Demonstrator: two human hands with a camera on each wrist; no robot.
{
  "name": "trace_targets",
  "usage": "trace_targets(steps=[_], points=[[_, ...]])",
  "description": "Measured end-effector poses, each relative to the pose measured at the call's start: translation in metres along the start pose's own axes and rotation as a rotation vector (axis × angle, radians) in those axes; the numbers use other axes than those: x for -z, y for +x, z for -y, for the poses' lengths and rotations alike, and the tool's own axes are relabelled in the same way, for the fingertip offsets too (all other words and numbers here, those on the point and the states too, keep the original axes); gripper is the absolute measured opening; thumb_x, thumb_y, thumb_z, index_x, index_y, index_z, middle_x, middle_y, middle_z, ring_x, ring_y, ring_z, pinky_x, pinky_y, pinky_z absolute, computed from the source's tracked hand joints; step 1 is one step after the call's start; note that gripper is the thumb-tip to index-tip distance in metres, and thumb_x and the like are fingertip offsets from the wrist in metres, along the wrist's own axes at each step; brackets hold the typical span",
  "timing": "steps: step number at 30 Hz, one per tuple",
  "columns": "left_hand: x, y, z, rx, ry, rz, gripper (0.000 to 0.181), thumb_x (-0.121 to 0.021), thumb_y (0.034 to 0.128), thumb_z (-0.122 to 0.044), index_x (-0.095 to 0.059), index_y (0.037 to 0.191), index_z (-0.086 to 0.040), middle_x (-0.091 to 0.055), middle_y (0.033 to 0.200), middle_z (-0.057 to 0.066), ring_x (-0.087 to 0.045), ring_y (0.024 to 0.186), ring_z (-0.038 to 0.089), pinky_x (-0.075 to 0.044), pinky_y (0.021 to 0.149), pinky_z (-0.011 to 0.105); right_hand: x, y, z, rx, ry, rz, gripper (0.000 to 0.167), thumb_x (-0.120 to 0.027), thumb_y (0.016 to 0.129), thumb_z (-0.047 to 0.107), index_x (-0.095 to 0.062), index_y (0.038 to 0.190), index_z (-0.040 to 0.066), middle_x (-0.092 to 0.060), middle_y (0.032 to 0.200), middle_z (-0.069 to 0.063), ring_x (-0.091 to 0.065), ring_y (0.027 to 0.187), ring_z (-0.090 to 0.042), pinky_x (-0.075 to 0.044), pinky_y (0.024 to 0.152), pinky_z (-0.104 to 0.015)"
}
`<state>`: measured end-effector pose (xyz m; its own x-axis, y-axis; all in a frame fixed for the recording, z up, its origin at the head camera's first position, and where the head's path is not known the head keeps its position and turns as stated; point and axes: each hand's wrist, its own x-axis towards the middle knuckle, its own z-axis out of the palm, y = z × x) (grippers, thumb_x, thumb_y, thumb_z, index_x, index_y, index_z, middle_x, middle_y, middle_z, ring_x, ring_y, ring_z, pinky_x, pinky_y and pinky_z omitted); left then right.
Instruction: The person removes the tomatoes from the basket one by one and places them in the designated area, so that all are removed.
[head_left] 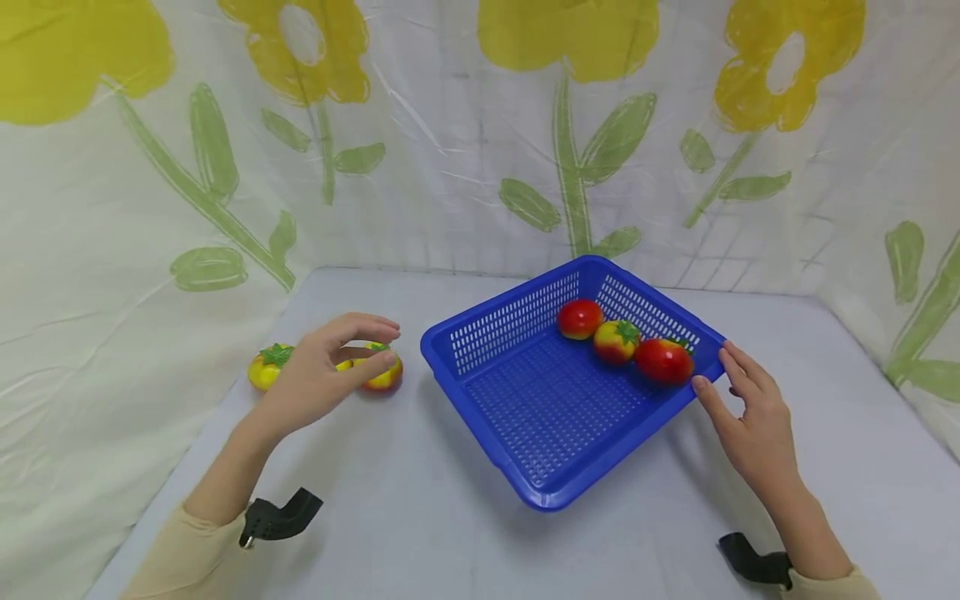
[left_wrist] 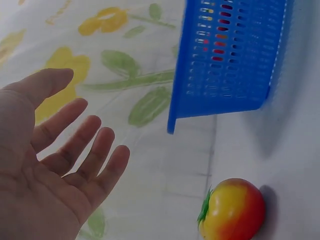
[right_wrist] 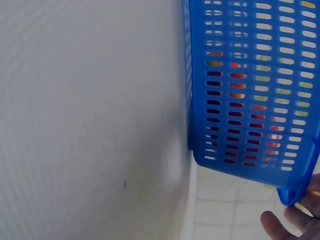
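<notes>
My left hand (head_left: 318, 367) is raised over the left of the table, thumb and fingers apart, with nothing in its grasp. Beyond its fingertips in the head view sits a yellow-and-red tomato-like fruit (head_left: 384, 380). Another yellow fruit (head_left: 264, 372) with green leaves is partly hidden behind that hand. The left wrist view shows the spread hand (left_wrist: 75, 165) apart from a fruit (left_wrist: 235, 210). My right hand (head_left: 757, 425) holds the right corner of a blue plastic basket (head_left: 517, 467), thumb and fingers against its rim. Inside lie a red fruit (head_left: 579, 319), a yellow-red one (head_left: 615, 342) and a larger red one (head_left: 664, 361).
The basket stands at an angle on a white-covered table (head_left: 420, 517). A pale curtain (head_left: 450, 167) with painted yellow flowers hangs behind and beside it. Black wrist straps (head_left: 279, 517) sit on both forearms.
</notes>
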<state>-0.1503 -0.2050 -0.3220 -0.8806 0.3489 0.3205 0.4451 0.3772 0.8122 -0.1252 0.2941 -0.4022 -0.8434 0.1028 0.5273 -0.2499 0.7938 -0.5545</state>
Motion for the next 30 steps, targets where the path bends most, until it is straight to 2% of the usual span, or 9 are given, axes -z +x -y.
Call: trace_targets(steps=[3, 7, 11, 15, 18, 24, 30], points=[[-0.008, 0.007, -0.004, 0.006, 0.014, 0.069, 0.026, -0.071, 0.0934, -0.025, -0.068, 0.118, -0.015, -0.059, 0.125, -0.005, -0.056, 0.113, 0.011, -0.051, 0.091, 0.030, 0.000, 0.000, 0.001, -0.005, -0.003, 0.007, 0.059, -0.065, 0.097, 0.027, -0.045, 0.146, 0.001, -0.041, 0.151, -0.011, -0.052, 0.118, -0.042, -0.027, 0.082, 0.001], [-0.017, 0.016, -0.012, -0.014, -0.011, 0.126, 0.026, -0.070, 0.0937, -0.025, -0.069, 0.117, -0.015, -0.060, 0.124, -0.003, -0.059, 0.110, 0.015, -0.052, 0.089, 0.031, 0.001, 0.000, 0.002, -0.004, 0.000, 0.010, 0.059, -0.065, 0.096, 0.028, -0.045, 0.145, 0.001, -0.041, 0.151, -0.012, -0.051, 0.119, -0.043, -0.026, 0.081, 0.001], [-0.027, 0.027, -0.023, -0.076, -0.003, 0.167, 0.022, -0.070, 0.0938, -0.023, -0.069, 0.115, -0.018, -0.062, 0.120, -0.003, -0.060, 0.108, 0.017, -0.053, 0.089, 0.032, 0.000, 0.001, 0.002, 0.001, -0.001, 0.008, 0.059, -0.066, 0.096, 0.027, -0.046, 0.145, 0.000, -0.041, 0.151, -0.012, -0.049, 0.123, -0.042, -0.026, 0.080, 0.002], [-0.040, 0.041, -0.035, -0.163, 0.007, 0.209, 0.022, -0.072, 0.0925, -0.022, -0.069, 0.114, -0.017, -0.063, 0.117, -0.004, -0.060, 0.106, 0.014, -0.053, 0.087, 0.032, 0.000, 0.001, -0.001, 0.015, 0.010, 0.003, 0.059, -0.066, 0.096, 0.026, -0.046, 0.144, -0.001, -0.041, 0.151, -0.013, -0.047, 0.125, -0.041, -0.026, 0.081, 0.002], [-0.047, 0.049, -0.042, -0.202, 0.006, 0.240, 0.023, -0.073, 0.0917, -0.024, -0.068, 0.114, -0.019, -0.064, 0.115, -0.007, -0.059, 0.106, 0.011, -0.053, 0.087, 0.031, 0.000, 0.000, -0.002, 0.021, 0.020, 0.000, 0.058, -0.066, 0.096, 0.024, -0.046, 0.144, -0.001, -0.041, 0.150, -0.014, -0.046, 0.127, -0.041, -0.027, 0.083, 0.001], [-0.059, 0.063, -0.052, -0.213, 0.011, 0.290, 0.027, -0.073, 0.0913, -0.030, -0.067, 0.116, -0.021, -0.064, 0.113, -0.010, -0.059, 0.106, 0.013, -0.052, 0.089, 0.034, 0.000, 0.000, -0.001, 0.020, 0.026, -0.001, 0.058, -0.066, 0.096, 0.024, -0.046, 0.144, -0.001, -0.041, 0.150, -0.015, -0.045, 0.128, -0.042, -0.026, 0.084, 0.001], [-0.073, 0.077, -0.054, -0.232, 0.006, 0.331, 0.029, -0.075, 0.0898, -0.026, -0.068, 0.115, -0.015, -0.065, 0.110, -0.008, -0.060, 0.104, 0.012, -0.053, 0.087, 0.033, 0.000, 0.000, 0.000, 0.016, 0.019, 0.001, 0.058, -0.066, 0.096, 0.025, -0.046, 0.144, -0.001, -0.042, 0.150, -0.014, -0.045, 0.128, -0.041, -0.025, 0.083, 0.002]])
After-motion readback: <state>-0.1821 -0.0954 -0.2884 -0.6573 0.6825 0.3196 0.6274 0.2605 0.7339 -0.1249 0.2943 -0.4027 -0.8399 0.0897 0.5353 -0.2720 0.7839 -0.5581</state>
